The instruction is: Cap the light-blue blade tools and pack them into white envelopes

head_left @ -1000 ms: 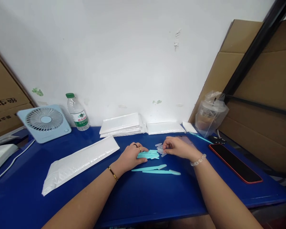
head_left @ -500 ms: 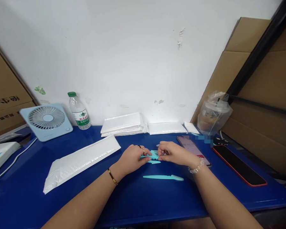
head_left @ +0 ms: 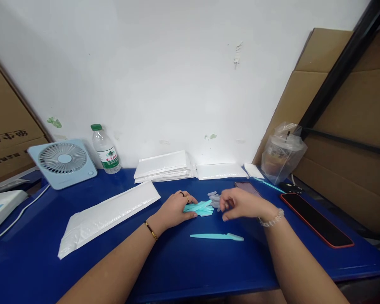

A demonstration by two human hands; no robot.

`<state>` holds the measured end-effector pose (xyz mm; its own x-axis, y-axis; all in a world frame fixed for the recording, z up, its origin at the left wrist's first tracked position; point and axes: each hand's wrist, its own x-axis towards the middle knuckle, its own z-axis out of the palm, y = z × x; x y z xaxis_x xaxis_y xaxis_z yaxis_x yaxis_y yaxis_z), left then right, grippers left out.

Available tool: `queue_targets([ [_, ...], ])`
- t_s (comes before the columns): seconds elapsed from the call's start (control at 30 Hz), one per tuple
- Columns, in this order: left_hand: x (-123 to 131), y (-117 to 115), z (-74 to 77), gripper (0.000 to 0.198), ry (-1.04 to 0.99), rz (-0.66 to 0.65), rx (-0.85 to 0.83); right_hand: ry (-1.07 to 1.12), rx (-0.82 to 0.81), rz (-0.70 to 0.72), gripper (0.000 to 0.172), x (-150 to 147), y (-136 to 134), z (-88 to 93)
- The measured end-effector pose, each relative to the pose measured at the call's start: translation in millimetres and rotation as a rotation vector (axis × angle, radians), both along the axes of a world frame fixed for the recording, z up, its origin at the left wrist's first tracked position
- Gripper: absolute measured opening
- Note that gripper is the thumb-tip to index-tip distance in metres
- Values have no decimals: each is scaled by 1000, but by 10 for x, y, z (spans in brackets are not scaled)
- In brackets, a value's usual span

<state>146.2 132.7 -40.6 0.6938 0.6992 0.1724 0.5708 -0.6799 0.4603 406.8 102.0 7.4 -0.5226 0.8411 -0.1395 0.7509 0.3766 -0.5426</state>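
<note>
Left hand (head_left: 176, 210) | touching turquoise tools (head_left: 204, 208), grip unclear | right hand (head_left: 244, 204) | parted, near translucent pieces (head_left: 214, 200)

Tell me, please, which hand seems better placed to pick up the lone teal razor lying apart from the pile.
Probably the right hand: nothing shows between its thumb and fingers, and it is near the lone razor, while the left hand is holding the razor pile.

A fan (head_left: 63, 162), bottle (head_left: 110, 158) and stacked white mailers (head_left: 161, 165) line the blue desk (head_left: 164, 270)'s back edge; another mailer (head_left: 107, 219) slants nearer the left. Mid-desk lie turquoise razors (head_left: 201, 207) and, probably, clear caps (head_left: 214, 200); a single razor (head_left: 212, 236) lies frontward, a red-edged phone (head_left: 316, 219) rightward.
</note>
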Motion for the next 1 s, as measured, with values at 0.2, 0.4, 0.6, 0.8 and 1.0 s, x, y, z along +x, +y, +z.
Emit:
queue_targets([
  [0.2, 15, -7, -34, 30, -9, 4, 18, -325, -190, 74, 19, -152, -208, 19],
  [0.4, 11, -70, 121, 36, -62, 112, 103, -148, -24, 118, 7, -200, -155, -29],
  [0.6, 4, -213, 326, 33, -67, 34, 31, 249, -12, -6, 13, -332, -78, -103],
  [0.8, -47, -130, 227, 33, -53, 91, -97, 542, -42, -179, 27, -255, 56, -202],
  [1.0, -101, -39, 158, 44, -209, 173, -220, 773, 34, -313, 36, -149, 135, -163],
])
